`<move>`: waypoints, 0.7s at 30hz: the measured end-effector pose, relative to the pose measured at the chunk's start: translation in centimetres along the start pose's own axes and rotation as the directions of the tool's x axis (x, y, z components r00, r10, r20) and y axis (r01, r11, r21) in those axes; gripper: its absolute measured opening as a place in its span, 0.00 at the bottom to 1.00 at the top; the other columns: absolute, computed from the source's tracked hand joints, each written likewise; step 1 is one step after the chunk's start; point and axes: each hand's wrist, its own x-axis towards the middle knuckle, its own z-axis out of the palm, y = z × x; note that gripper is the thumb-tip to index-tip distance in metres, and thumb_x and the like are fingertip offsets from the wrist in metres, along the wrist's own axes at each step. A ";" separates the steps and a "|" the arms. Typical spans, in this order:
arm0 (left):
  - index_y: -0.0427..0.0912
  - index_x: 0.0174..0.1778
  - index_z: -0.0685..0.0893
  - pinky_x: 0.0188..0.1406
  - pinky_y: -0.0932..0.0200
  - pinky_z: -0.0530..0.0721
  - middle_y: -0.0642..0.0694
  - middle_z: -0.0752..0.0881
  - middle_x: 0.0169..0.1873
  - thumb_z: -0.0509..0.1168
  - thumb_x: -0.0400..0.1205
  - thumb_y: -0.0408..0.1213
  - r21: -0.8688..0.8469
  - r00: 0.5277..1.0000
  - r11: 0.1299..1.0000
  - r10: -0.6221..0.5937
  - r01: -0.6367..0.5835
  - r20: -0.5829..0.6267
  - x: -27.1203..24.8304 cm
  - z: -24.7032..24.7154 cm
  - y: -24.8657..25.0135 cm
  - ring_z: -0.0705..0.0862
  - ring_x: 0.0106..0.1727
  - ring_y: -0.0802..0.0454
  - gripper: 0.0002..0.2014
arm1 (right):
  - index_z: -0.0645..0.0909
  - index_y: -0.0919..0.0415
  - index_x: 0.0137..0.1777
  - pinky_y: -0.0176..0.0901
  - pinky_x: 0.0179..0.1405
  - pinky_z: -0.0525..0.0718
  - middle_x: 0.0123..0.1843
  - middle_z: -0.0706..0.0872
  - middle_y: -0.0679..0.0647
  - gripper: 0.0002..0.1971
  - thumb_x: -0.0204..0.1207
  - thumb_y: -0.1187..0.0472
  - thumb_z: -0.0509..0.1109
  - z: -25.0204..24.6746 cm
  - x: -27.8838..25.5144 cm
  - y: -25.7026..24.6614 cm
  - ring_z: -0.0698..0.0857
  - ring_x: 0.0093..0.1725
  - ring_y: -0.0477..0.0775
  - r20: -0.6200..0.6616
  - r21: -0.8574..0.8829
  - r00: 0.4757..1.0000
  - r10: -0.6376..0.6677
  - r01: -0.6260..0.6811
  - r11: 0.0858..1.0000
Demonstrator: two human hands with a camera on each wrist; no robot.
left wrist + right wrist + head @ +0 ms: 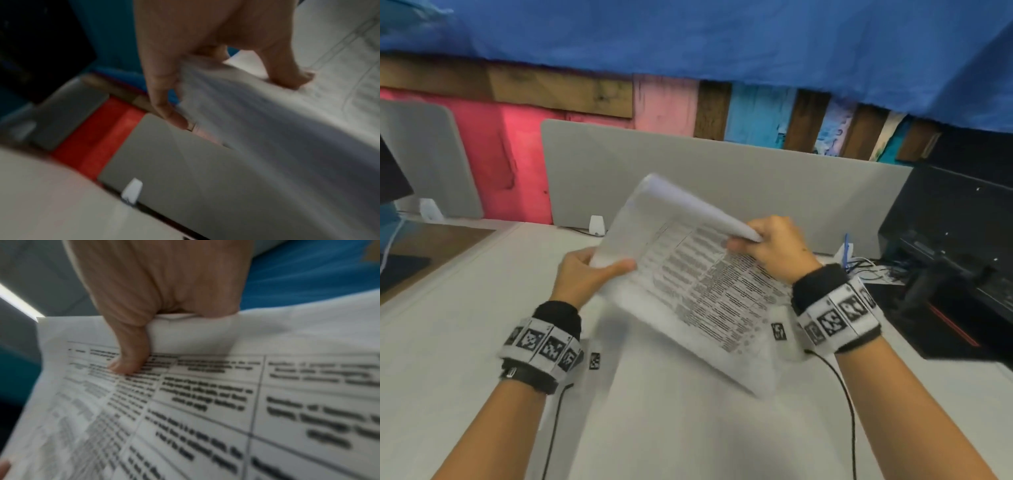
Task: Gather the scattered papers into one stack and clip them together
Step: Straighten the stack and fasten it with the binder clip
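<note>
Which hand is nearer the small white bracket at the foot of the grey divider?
Left. The left hand holds the papers just right of the bracket; the right hand grips their far side.

Grey desk divider (722, 185), painted planks (667, 106)

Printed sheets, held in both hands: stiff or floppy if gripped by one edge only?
Probably floppy: the printed sheets curl over at the top by the right hand and sag between it and the left hand. Likely light, since thumb-and-finger pinches hold them off the table. Loose, with no clip in view, so they may fan apart.
</note>
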 end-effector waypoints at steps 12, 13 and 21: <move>0.39 0.65 0.75 0.59 0.53 0.84 0.41 0.84 0.59 0.71 0.74 0.29 -0.353 0.987 0.925 0.160 -0.140 0.027 0.8 7.0 10.9 0.84 0.59 0.47 0.23 | 0.83 0.63 0.44 0.27 0.34 0.83 0.34 0.91 0.52 0.05 0.69 0.63 0.72 1.6 -3.2 2.1 0.85 0.30 0.36 -0.426 0.782 0.817 0.388 0.117 0.613; 0.41 0.64 0.74 0.60 0.53 0.83 0.43 0.84 0.59 0.73 0.72 0.30 -0.323 0.987 0.937 0.154 -0.131 0.048 0.6 7.0 10.7 0.84 0.60 0.47 0.25 | 0.82 0.55 0.44 0.26 0.35 0.84 0.33 0.91 0.45 0.06 0.66 0.60 0.74 1.4 -3.1 2.3 0.87 0.32 0.34 -0.398 0.796 0.839 0.371 0.115 0.594; 0.47 0.39 0.81 0.38 0.67 0.89 0.57 0.90 0.26 0.73 0.72 0.34 -0.201 0.972 0.978 0.090 -0.046 0.217 0.1 6.3 9.7 0.88 0.29 0.68 0.07 | 0.82 0.50 0.44 0.48 0.54 0.86 0.40 0.92 0.45 0.36 0.36 0.32 0.80 0.8 -2.5 3.6 0.88 0.50 0.50 -0.272 0.838 0.901 0.338 0.050 0.543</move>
